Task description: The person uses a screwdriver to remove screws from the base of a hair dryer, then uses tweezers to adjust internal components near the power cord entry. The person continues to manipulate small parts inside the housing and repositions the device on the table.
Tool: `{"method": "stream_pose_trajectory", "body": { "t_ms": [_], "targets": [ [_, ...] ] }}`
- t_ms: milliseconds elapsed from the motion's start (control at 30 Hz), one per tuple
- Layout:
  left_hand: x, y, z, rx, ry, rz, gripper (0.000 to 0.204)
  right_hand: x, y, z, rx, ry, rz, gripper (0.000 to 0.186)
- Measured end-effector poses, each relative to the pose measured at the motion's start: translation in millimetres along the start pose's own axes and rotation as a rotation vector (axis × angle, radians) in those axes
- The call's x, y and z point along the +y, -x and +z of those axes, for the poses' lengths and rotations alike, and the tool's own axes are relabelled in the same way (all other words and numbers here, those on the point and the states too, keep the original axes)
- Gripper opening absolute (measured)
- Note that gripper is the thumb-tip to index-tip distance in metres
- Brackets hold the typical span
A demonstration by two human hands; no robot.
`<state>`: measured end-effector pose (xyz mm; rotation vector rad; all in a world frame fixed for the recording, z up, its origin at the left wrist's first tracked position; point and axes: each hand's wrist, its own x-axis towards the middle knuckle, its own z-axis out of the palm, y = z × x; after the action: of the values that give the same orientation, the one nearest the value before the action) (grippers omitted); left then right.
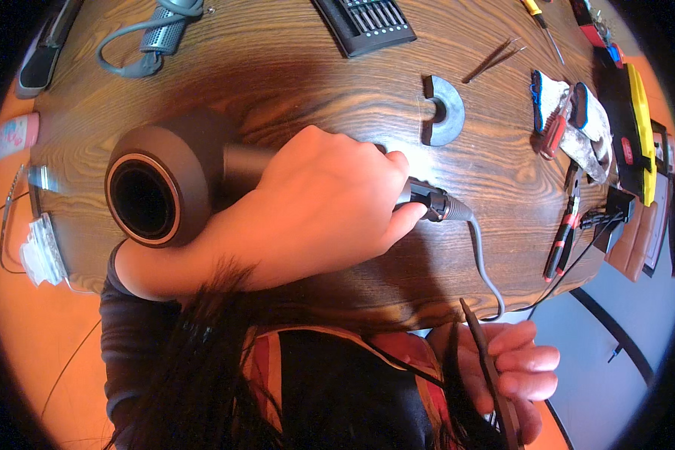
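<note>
My left hand (pixel 330 187) is wrapped around the handle of a dark grey hair dryer (pixel 236 165), which lies across in front of me. Its round head, with a copper-coloured ring, points toward the left. At the handle's right end, a black inner part (pixel 427 201) is exposed, and a grey cord (pixel 476 240) runs out of it. Low at the right, my right hand (pixel 521 364) has its fingers curled around a slim, dark pointed tool (pixel 481 345), tip upward. Strands of hair hide part of that hand. A grey half-ring piece (pixel 448 111) lies beyond the handle.
On the wooden table (pixel 277 82) are a screwdriver bit set (pixel 367 26), a grey mesh cylinder with cord (pixel 161 34), tweezers (pixel 495 60), work gloves (pixel 589 139), a red screwdriver (pixel 553 135) and red-handled pliers (pixel 562 240). A yellow-black case (pixel 641 135) stands along the right edge.
</note>
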<state>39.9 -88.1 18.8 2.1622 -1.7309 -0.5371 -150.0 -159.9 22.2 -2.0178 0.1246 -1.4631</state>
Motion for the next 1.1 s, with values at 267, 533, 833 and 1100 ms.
{"method": "stream_pose_trajectory", "body": {
  "t_ms": [267, 533, 833, 1100],
  "targets": [
    [1, 0, 0, -0.007, 0.012, -0.011, 0.038, 0, -5, -2, -0.265, -0.051, 0.112, 0.054],
    [1, 0, 0, -0.013, 0.003, -0.017, 0.038, 2, -10, -3, -0.176, -0.203, 0.024, 0.057],
    [1, -1, -2, -0.039, 0.002, -0.028, 0.038, -4, -8, -7, -0.117, -0.184, 0.017, 0.059],
    [3, -2, -1, -0.09, -0.015, -0.076, 0.036, 32, -4, 6, 0.282, 0.107, 0.041, 0.036]
  ]
}}
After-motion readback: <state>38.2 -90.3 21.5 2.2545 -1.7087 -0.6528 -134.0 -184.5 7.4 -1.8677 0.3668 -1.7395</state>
